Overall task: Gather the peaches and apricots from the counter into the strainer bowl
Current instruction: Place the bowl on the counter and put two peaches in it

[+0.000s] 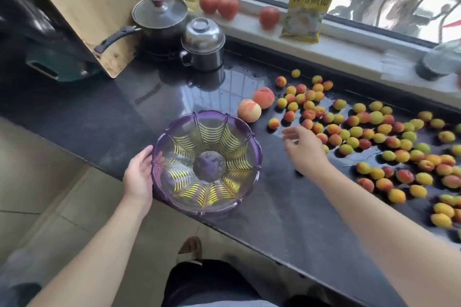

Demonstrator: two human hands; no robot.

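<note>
A purple see-through strainer bowl stands on the black counter at its front edge, with nothing in it. My left hand holds its left rim, thumb over the edge. Two peaches lie just behind and to the right of the bowl. Several small yellow and red apricots are spread over the right part of the counter. My right hand hovers with relaxed fingers, holding nothing, just in front of the nearest apricots and to the right of the bowl.
At the back left stand a lidded saucepan, a steel mug with a lid and a leaning wooden board. Three tomatoes and a yellow packet sit on the window sill. The counter is wet.
</note>
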